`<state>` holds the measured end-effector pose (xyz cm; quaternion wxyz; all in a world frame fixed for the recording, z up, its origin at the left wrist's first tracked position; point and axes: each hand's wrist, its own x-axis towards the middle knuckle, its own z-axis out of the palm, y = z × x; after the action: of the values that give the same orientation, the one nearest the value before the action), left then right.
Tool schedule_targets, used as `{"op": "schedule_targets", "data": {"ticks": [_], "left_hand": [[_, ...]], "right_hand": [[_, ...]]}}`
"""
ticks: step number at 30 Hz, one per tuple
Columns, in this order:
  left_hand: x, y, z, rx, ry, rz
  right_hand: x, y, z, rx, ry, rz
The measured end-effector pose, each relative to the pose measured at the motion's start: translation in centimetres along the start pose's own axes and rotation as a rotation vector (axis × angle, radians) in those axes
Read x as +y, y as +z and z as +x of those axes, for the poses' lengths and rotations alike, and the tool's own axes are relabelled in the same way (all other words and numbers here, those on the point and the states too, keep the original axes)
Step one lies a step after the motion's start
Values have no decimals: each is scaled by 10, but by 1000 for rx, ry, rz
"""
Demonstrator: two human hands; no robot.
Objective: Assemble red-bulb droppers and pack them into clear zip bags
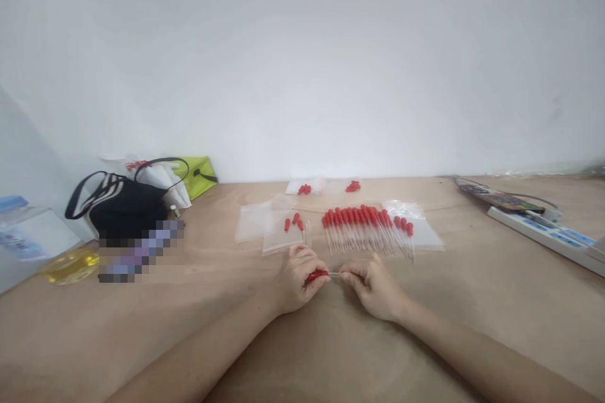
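Observation:
Between thumb and fingers, my left hand (pixel 302 277) pinches a red rubber bulb (pixel 317 275). My right hand (pixel 371 286) is closed on the thin clear tube (pixel 334 274) that runs from the bulb's mouth; together they look like a dropper. Just beyond the hands lies a row of droppers (pixel 357 217) with red bulbs and clear tubes, side by side. A few loose red bulbs (pixel 287 225) and some bare tubes (pixel 308 233) rest by clear plastic bags (pixel 265 220) on the left. More red-bulbed droppers (pixel 409 228) lie at the row's right end, on another bag (pixel 428 236).
Small bags with red bulbs (pixel 305 189) lie near the wall. On the left are a black bag (pixel 125 208), a yellow-green pouch (pixel 198 176) and a bottle of yellow liquid (pixel 70 266). A white power strip (pixel 543 236) and a phone (pixel 505 198) with cables are on the right.

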<state>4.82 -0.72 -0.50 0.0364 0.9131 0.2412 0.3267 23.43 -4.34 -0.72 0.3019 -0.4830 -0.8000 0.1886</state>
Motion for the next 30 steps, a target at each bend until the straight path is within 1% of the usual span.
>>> {"op": "schedule_targets", "data": {"ticks": [4, 6, 8, 11, 14, 15, 16, 18, 20, 21, 22, 23, 25, 28, 30], "left_hand": [[1, -1, 1, -23, 10, 2], [0, -2, 1, -54, 12, -2], [-1, -4, 2, -82, 16, -6], [-5, -11, 3, -103, 10, -29], [-12, -18, 5, -136, -15, -81], [-16, -20, 5, -126, -38, -91], [-21, -21, 5, -89, -81, -92], [-33, -22, 3, 69, -234, -58], [-44, -21, 1, 246, -435, 25], [-49, -20, 0, 285, -514, 78], [-51, -19, -1, 292, -566, 130], [-52, -18, -1, 271, -591, 177], [-49, -17, -1, 205, -583, 253], [-42, -17, 0, 155, -573, 344], [-42, -18, 0, 149, -611, 376]], "right_hand": [[-2, 1, 0, -13, 1, 17], [-2, -1, 0, -29, -18, -4], [-2, -4, 0, -35, -63, -73], [-5, -10, 0, -20, -163, -246], [-11, -14, 0, -27, -239, -376], [-13, -15, 2, -30, -244, -397], [-14, -16, 4, -29, -232, -400], [-14, -16, 13, -10, -131, -350], [-12, -13, 26, 39, 53, -250], [-10, -10, 35, 75, 153, -201], [-9, -6, 44, 119, 241, -169], [-9, -2, 53, 164, 309, -156], [-10, 9, 71, 211, 381, -193], [-13, 24, 91, 166, 430, -319], [-14, 31, 99, 121, 441, -395]]}}
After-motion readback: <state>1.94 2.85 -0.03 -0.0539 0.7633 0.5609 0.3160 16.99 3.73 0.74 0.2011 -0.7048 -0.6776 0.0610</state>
